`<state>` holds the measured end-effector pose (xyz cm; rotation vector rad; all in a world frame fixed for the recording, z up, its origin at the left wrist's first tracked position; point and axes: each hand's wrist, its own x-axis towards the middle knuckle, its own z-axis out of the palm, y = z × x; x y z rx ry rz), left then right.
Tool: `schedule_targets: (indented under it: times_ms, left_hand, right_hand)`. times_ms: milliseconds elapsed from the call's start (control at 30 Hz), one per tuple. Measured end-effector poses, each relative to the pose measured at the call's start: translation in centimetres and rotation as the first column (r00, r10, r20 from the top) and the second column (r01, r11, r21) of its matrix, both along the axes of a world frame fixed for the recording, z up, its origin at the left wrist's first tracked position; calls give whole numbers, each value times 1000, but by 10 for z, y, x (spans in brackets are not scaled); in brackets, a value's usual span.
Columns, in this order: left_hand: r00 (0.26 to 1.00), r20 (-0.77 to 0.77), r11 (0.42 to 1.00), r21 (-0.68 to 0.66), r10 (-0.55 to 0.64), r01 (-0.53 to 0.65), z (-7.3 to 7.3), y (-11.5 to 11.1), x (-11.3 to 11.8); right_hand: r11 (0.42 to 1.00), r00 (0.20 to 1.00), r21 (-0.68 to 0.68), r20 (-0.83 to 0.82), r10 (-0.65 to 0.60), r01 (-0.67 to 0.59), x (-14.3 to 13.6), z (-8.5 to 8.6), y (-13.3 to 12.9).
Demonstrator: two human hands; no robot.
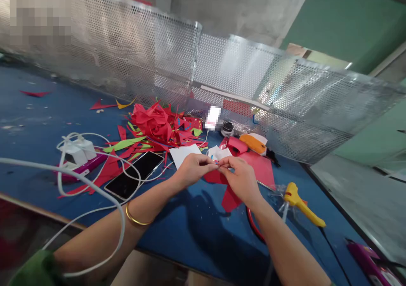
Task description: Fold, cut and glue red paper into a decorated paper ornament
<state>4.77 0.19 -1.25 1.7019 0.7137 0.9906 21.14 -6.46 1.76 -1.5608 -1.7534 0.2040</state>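
My left hand (194, 167) and my right hand (239, 177) meet at the fingertips above the blue table (203, 227). Both are closed in a pinch around something tiny with red and blue on it, too small to make out. Red paper (231, 199) shows beneath my right hand, and a larger red sheet (261, 167) lies just behind it. White paper (184, 153) lies behind my left hand, with a crumpled white piece (218, 152) beyond the fingertips.
Red paper scraps (152, 123) are heaped at the back. A black phone (135, 176), looping white cables and white plugs (78, 151) lie left. A yellow glue gun (303, 203) is right. A perforated metal screen (234, 66) stands behind; an orange object (253, 143) lies before it.
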Motion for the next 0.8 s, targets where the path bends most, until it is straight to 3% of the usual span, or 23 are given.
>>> schedule_targets:
  times_ms: [167,300,367,433,633,800]
  left_hand:
    - [989,120,991,-118,85,-70,-1,1,2]
    - [928,310,941,-322,207,-102,0,1,4]
    - [896,360,929,-349,259,-128,-1,2,6]
    - [875,387,926,-345,291,-156,-2,2,7]
    - [873,385,924,-347,298,-163,-2,1,9]
    - [887,341,918,-347,313,-191,-3,-1,10]
  right_hand:
    - [996,1000,86,1,21,-21,10,2,-7]
    - [961,971,139,-19,-239,239,32,11,-26]
    - [919,925,106,-9,-381,380,41,12,-35]
    - [899,899,38,-8,-437,437,48,8,-41]
    - [924,917,-68,-120,-382,376,52,-10,-37]
    - [960,890,-120,-359,-280,254,57,-17,-31]
